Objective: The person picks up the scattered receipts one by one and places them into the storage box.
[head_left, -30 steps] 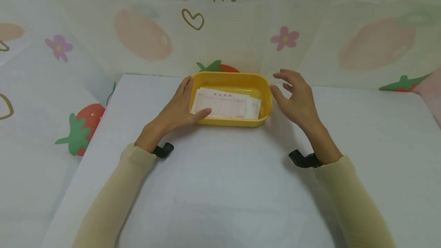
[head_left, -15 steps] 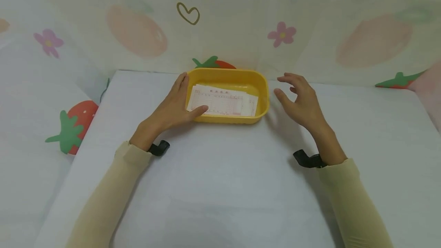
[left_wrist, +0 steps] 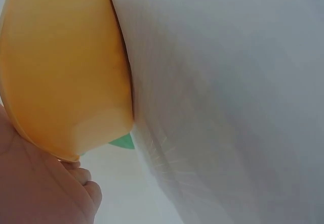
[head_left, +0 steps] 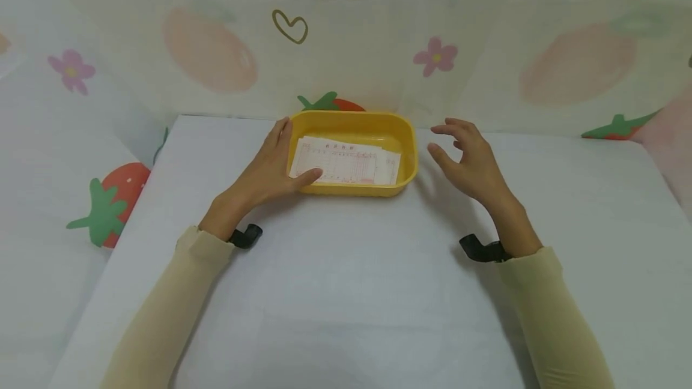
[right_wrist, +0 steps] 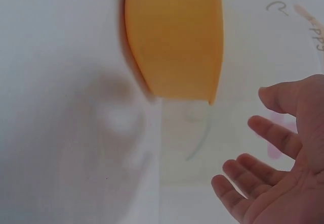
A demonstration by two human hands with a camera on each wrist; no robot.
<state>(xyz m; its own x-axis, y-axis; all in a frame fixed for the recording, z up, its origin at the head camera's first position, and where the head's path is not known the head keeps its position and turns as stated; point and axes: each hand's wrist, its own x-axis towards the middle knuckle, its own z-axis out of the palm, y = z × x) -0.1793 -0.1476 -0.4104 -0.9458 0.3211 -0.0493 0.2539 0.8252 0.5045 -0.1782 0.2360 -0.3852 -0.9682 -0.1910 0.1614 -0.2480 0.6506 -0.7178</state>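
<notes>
A yellow plastic storage box point(head_left: 358, 191) stands near the table's back edge. Slips of paper printed with red tables point(head_left: 340, 161) lie inside it, loosely stacked. My left hand point(head_left: 263, 171) holds the box's left end, its thumb over the front rim and its fingers along the outer side. In the left wrist view, the palm meets the rim of the box point(left_wrist: 71, 67) and curled fingertips show past its corner. My right hand point(head_left: 472, 164) hovers to the right of the box, apart from it, fingers loosely bent. The right wrist view shows nothing in that hand point(right_wrist: 276, 168).
A white cloth covers the table point(head_left: 346, 287). Behind it rises a pale backdrop point(head_left: 476, 5) printed with strawberries, flowers and the word "happy". Each wrist wears a black camera mount, such as the right mount point(head_left: 483, 249).
My right hand has moved a little right, away from the box's right rim. My left hand stays on the box's left end. The head view has shifted slightly.
</notes>
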